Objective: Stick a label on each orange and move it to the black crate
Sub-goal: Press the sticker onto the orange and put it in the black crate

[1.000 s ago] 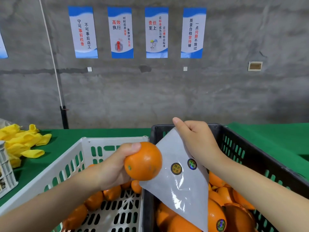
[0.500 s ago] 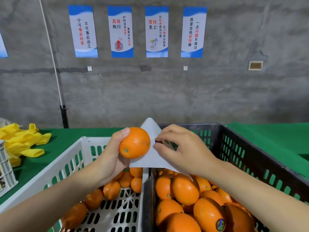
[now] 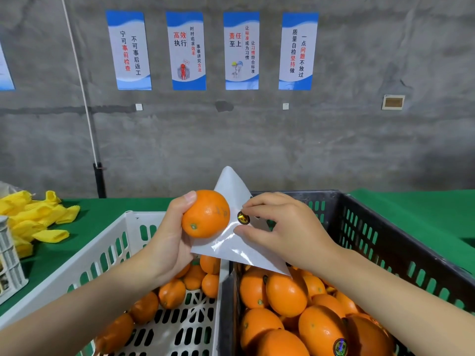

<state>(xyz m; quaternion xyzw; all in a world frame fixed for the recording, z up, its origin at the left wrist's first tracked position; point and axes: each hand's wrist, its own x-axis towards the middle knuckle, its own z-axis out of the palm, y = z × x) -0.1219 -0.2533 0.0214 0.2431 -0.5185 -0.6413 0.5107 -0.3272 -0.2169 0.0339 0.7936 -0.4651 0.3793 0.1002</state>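
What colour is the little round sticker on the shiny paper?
The sticker is black and gold, seen best in the head view.

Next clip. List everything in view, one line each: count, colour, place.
held orange: one, orange, above white crate.
label sheet: one, white, between the hands; one round label showing.
white crate: one, white, left; holds several loose oranges.
black crate: one, black, right; holds many piled oranges, at least one labelled.
foam nets: pile, yellow, far left on green table cover.
posters: four whole, blue-white, wall.
left hand: grips held orange.
right hand: pinches label sheet.
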